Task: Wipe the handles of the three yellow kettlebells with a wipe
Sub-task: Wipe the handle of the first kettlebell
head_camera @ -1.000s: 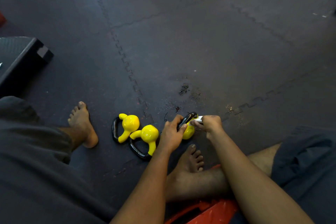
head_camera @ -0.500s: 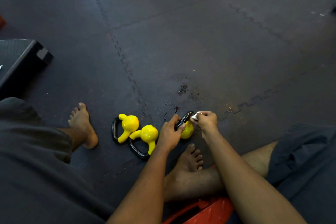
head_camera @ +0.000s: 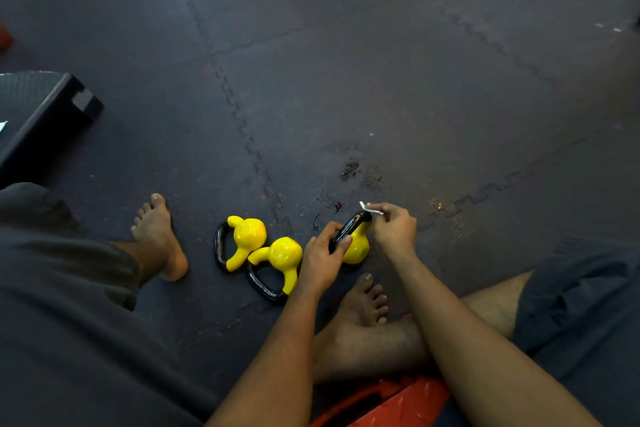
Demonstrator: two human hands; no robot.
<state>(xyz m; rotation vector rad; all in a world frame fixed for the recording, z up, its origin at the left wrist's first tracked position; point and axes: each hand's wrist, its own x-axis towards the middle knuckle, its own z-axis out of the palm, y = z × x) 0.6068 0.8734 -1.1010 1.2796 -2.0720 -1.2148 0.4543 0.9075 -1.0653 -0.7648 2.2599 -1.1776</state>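
Observation:
Three small yellow kettlebells with black handles sit on the dark floor mat between my feet. The left kettlebell (head_camera: pixel 246 239) and the middle kettlebell (head_camera: pixel 282 256) lie on their sides, touching each other. The right kettlebell (head_camera: pixel 356 248) stands between my hands. My left hand (head_camera: pixel 323 258) grips its black handle (head_camera: pixel 348 229) at the near end. My right hand (head_camera: pixel 393 229) pinches a small white wipe (head_camera: pixel 370 209) against the far end of that handle.
A black step box (head_camera: pixel 45 114) stands at the left. My bare left foot (head_camera: pixel 159 236) and right foot (head_camera: pixel 363 302) rest on the interlocking mat near the kettlebells. A red object (head_camera: pixel 388 406) lies under my legs. Dark wet spots (head_camera: pixel 349 170) mark the mat beyond.
My right hand has slid the wipe along the handle to its far end. My left hand keeps its grip on the same handle.

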